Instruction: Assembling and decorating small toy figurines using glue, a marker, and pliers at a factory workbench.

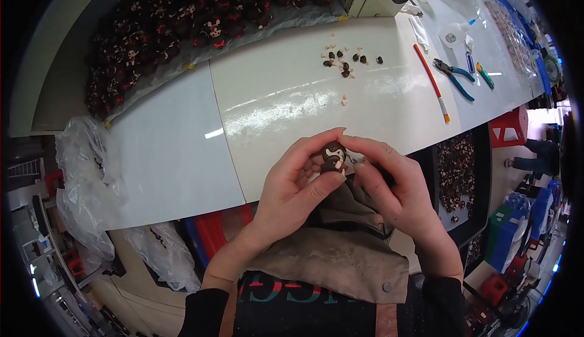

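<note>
A small dark-brown figurine with a cream face point(334, 153) is held just in front of me, over the near edge of the white table. My left hand point(298, 182) grips it between thumb and fingers. At its right side is my right hand point(392, 182), the index fingertip at the figurine's top and the thumb bent in close beside it. A thin greyish bit shows by the right thumb tip, too small to name. Farther off on the table lie several small dark-brown pieces point(345, 67) among tiny cream bits point(344, 100).
Many finished-looking figurines point(213, 30) crowd a grey-lined surface at far left. On the right lie a red brush point(431, 75), pliers point(456, 78), a green cutter point(485, 76) and a white bottle point(453, 35). A dark tray of small pieces point(456, 179) sits below the table's right edge.
</note>
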The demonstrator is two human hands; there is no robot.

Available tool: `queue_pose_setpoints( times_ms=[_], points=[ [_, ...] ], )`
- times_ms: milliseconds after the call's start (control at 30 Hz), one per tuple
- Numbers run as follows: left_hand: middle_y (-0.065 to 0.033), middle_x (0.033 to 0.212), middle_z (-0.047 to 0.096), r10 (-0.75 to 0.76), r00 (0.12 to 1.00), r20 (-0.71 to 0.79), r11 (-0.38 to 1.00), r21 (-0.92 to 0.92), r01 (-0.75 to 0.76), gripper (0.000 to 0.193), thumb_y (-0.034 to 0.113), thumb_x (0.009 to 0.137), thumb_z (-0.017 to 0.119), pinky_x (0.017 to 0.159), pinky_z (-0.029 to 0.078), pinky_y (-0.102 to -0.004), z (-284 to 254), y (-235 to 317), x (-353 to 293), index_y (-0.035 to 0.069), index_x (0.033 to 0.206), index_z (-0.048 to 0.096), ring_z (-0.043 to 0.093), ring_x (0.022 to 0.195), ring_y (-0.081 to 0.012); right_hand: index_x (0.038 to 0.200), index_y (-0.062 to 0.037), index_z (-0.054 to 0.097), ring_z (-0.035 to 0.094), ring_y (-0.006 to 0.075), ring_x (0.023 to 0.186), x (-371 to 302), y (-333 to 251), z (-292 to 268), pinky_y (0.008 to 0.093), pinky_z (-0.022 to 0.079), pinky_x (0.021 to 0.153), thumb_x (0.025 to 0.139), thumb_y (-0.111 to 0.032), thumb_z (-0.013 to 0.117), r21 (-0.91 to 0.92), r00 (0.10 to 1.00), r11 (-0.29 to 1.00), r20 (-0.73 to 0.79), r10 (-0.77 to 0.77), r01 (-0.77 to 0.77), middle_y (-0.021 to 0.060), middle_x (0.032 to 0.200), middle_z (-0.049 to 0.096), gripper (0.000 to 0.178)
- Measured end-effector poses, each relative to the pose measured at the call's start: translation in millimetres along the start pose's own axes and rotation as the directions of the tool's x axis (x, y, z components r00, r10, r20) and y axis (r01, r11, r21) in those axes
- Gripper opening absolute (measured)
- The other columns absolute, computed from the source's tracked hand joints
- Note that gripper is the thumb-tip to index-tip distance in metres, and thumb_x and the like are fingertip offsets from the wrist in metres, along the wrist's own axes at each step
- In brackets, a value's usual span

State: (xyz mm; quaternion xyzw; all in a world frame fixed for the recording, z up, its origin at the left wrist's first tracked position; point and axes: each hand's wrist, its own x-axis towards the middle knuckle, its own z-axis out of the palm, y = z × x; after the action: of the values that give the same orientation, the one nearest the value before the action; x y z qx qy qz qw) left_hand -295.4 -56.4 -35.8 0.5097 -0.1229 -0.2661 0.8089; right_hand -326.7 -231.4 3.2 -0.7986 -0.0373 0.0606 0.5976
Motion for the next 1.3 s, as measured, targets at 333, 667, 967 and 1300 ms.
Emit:
queue_pose_setpoints(
  times_ms=[333, 667, 967, 1300],
  points=[
    [-0.0045, 0.113, 0.048, 0.005, 1.000, 0.002, 1.000, 0.018, -0.005, 0.048, 0.000, 0.087, 0.056, 0.091, 0.042, -0.0252, 2.6, -1.2, 1.8, 0.000, 0.132, 0.038, 0.052, 0.102, -0.0108, 0.120, -0.0038, 0.053, 0.055, 0.0063, 0.071, 0.3, 0.6, -4.1, 0.0202, 0.045, 0.065, 0.087, 0.003, 0.047, -0.032, 1.000, 0.999, 0.014, -0.023, 0.024, 0.0054, 0.092, 0.060, 0.034],
    [-0.0049, 0.113, 0.048, 0.006, 1.000, -0.001, 1.000, 0.017, -0.006, 0.048, 0.001, 0.087, 0.056, 0.090, 0.042, -0.0251, 2.9, 0.1, 1.1, 0.000, 0.132, 0.038, 0.053, 0.102, -0.0111, 0.118, -0.0033, 0.054, 0.056, 0.0067, 0.072, 1.7, -1.3, -3.9, 0.0199, 0.045, 0.066, 0.088, 0.003, 0.048, -0.027, 1.000, 1.000, 0.009, -0.007, 0.007, 0.0056, 0.092, 0.061, 0.032],
    [-0.0048, 0.112, 0.048, -0.040, 0.999, -0.005, 0.999, 0.002, 0.040, 0.048, 0.002, 0.087, 0.057, 0.090, 0.042, -0.0252, 4.3, 0.4, 2.8, 0.001, 0.132, 0.039, 0.053, 0.102, -0.0113, 0.117, -0.0022, 0.054, 0.052, 0.0042, 0.073, 0.9, 9.0, 0.5, 0.0178, 0.042, 0.066, 0.091, -0.001, 0.046, -0.001, 0.993, 0.996, -0.069, -0.092, 0.093, 0.0018, 0.085, 0.059, 0.027],
    [-0.0072, 0.112, 0.053, -0.029, 1.000, -0.005, 0.999, 0.025, 0.029, 0.051, 0.021, 0.090, 0.057, 0.095, 0.043, -0.0320, 2.8, 0.3, 1.3, -0.001, 0.132, 0.038, 0.052, 0.106, -0.0151, 0.121, -0.0026, 0.051, 0.046, 0.0044, 0.066, -0.4, -5.3, -8.6, 0.0170, 0.038, 0.062, 0.094, -0.009, 0.043, 0.182, 0.983, 0.970, -0.058, 0.174, -0.161, -0.0017, 0.072, 0.050, 0.029]
  ],
)
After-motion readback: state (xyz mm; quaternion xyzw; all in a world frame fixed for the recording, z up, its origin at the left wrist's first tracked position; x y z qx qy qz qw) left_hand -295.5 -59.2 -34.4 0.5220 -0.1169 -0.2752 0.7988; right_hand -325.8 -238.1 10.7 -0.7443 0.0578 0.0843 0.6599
